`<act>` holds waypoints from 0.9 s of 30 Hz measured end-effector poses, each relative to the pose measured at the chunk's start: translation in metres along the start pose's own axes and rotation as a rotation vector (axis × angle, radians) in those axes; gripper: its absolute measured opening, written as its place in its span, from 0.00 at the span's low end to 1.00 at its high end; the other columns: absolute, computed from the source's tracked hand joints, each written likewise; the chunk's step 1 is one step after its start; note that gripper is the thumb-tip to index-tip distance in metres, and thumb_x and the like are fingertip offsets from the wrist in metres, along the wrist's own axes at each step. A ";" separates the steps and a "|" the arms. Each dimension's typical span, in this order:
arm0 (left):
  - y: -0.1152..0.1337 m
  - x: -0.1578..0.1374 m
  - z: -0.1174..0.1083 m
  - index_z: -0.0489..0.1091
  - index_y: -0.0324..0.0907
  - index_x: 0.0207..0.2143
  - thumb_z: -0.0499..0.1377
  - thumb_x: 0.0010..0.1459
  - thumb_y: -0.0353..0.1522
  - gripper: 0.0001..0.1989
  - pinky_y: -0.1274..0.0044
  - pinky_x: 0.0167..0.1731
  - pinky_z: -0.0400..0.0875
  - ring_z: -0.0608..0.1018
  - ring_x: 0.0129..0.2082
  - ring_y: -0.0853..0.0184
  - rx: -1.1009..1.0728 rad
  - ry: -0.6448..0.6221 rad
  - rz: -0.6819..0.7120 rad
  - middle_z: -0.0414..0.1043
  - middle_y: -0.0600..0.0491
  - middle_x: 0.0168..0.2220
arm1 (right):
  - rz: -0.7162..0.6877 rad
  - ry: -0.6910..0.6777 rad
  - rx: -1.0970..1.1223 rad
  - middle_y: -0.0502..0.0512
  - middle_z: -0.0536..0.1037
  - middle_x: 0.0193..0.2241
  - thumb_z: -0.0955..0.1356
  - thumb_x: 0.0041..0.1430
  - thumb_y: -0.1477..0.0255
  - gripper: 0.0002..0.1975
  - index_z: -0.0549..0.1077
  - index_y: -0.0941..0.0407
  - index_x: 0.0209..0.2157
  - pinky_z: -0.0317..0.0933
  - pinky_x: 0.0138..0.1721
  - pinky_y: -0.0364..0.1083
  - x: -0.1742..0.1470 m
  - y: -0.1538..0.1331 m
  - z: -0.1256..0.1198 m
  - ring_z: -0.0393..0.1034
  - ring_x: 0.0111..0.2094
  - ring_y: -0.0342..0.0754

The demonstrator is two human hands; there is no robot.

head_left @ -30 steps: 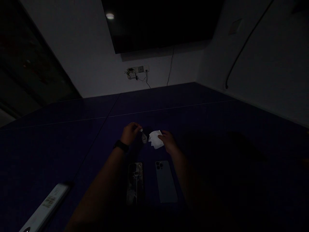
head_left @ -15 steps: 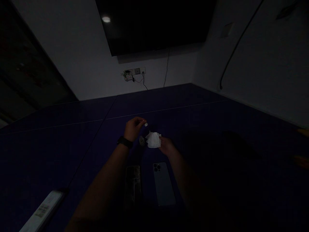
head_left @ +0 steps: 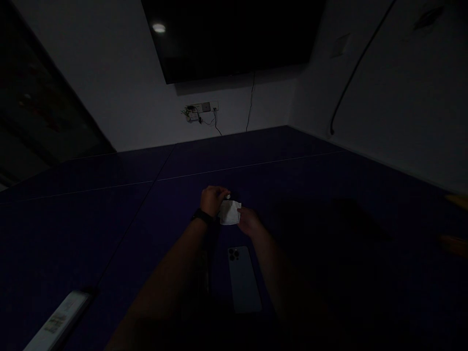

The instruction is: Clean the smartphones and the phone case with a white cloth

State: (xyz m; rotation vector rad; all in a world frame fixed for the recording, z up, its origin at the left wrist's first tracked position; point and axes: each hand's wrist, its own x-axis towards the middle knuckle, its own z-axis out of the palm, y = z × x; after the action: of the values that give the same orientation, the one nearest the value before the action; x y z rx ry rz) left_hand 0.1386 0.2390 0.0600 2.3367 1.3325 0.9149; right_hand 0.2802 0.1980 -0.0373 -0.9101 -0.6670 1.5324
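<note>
My left hand, with a dark watch on its wrist, pinches a small white object whose kind is too small and dark to tell. Just below it, my right hand grips the right edge of a white tissue between thumb and fingers. The left fingers are close above the tissue's upper edge; whether they touch it I cannot tell. Nearer to me, a pale phone lies with its camera side up. A second, dark phone-like slab is mostly hidden by my left forearm.
The dark blue floor surface carries a long white box at lower left. Ahead, a large television hangs on the wall above sockets with cables. A dark cable runs down the right wall.
My left hand has moved right and slightly down towards the tissue, carrying the small white object. The small pale item on the floor and most of the dark slab are now covered by my left arm.
</note>
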 end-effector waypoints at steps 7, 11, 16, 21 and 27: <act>0.004 -0.023 0.008 0.69 0.42 0.54 0.59 0.68 0.37 0.14 0.63 0.48 0.76 0.77 0.48 0.60 0.075 -0.018 0.039 0.71 0.46 0.54 | -0.010 0.029 0.054 0.58 0.78 0.45 0.68 0.67 0.65 0.12 0.74 0.59 0.46 0.70 0.46 0.54 0.002 0.002 -0.001 0.75 0.43 0.51; 0.006 -0.031 0.012 0.70 0.41 0.53 0.59 0.68 0.37 0.14 0.63 0.48 0.76 0.77 0.48 0.60 0.116 -0.008 0.043 0.71 0.46 0.54 | -0.038 0.040 0.067 0.58 0.81 0.36 0.67 0.57 0.73 0.06 0.75 0.57 0.37 0.69 0.47 0.53 0.001 0.000 0.001 0.77 0.42 0.55; 0.003 -0.027 -0.002 0.71 0.41 0.52 0.59 0.68 0.37 0.13 0.63 0.49 0.75 0.77 0.49 0.60 0.143 0.017 0.055 0.72 0.46 0.53 | -0.032 0.055 0.078 0.59 0.82 0.32 0.65 0.50 0.74 0.10 0.74 0.55 0.36 0.68 0.49 0.57 -0.002 -0.001 0.004 0.78 0.44 0.59; -0.004 -0.031 -0.004 0.70 0.42 0.53 0.59 0.69 0.37 0.14 0.63 0.48 0.76 0.77 0.48 0.60 0.165 0.017 0.038 0.71 0.46 0.54 | -0.029 0.043 0.079 0.61 0.82 0.34 0.64 0.48 0.73 0.13 0.73 0.56 0.38 0.67 0.50 0.58 -0.002 -0.001 0.005 0.77 0.45 0.60; -0.005 -0.027 -0.003 0.70 0.42 0.53 0.59 0.69 0.37 0.14 0.64 0.48 0.76 0.77 0.48 0.60 0.177 0.032 0.038 0.71 0.46 0.54 | -0.031 0.019 0.078 0.61 0.82 0.35 0.64 0.47 0.72 0.14 0.73 0.56 0.38 0.68 0.48 0.58 -0.002 0.000 0.004 0.76 0.46 0.61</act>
State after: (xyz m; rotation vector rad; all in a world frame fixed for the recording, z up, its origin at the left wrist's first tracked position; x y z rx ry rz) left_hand 0.1236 0.2186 0.0495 2.4968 1.4404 0.8811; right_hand 0.2768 0.1961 -0.0347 -0.8509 -0.6004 1.5099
